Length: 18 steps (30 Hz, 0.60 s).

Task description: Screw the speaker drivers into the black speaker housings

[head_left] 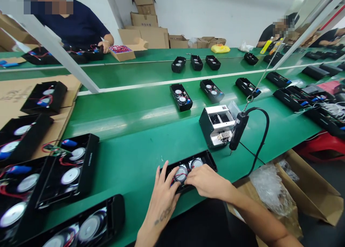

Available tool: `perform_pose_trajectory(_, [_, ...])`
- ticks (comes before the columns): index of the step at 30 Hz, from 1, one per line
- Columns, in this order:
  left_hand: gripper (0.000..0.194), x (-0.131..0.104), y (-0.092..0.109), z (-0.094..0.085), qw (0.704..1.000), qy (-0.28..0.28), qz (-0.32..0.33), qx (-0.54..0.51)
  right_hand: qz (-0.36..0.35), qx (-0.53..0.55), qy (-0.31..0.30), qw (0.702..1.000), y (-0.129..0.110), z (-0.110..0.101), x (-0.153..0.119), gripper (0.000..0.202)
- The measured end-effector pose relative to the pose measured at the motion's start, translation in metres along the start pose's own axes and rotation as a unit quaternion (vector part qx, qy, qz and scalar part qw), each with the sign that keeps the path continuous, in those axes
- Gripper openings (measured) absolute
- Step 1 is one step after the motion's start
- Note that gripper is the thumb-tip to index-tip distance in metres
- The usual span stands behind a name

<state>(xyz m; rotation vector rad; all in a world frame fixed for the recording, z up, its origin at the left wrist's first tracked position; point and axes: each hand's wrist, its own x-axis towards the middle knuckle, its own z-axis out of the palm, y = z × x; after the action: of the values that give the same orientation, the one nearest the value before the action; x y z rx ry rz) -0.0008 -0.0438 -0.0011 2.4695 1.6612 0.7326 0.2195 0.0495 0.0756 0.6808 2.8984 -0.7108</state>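
A black speaker housing (208, 160) lies open side up on the green bench in front of me. Two round silver speaker drivers (181, 174) and red wires show inside it. My left hand (165, 189) spans the housing's left end, its fingers spread over the far wall and its thumb bent inward near the left driver. Pinched together, the fingers of my right hand (206, 181) reach into the housing between the drivers. Whatever they hold is hidden under the fingertips. Just beyond stands a small black and silver machine (218, 126), beside a hanging black electric screwdriver (238, 130).
Several open housings (71, 168) with drivers and blue batteries crowd the left side. More housings (181, 97) sit on the green conveyor. A cardboard box (309, 186) with clear plastic bags is at lower right. A person (78, 24) works across the line.
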Motion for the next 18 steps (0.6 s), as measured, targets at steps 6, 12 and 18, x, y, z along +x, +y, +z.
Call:
perform_pose_trajectory(6, [0.033, 0.003, 0.002, 0.001, 1.000, -0.026, 0.006, 0.005, 0.002, 0.022, -0.003, 1.000, 0.001, 0.003, 0.003, 0.025])
perform_pose_trajectory(12, [0.031, 0.016, 0.000, -0.003, 0.998, -0.044, 0.040, 0.006, 0.005, -0.025, 0.034, 0.999, -0.004, 0.017, -0.002, 0.020])
perform_pose_trajectory(18, [0.012, 0.067, -0.028, -0.024, 0.971, -0.200, -0.027, -0.127, 0.057, -0.021, -0.015, 0.998, 0.006, -0.014, 0.024, 0.029])
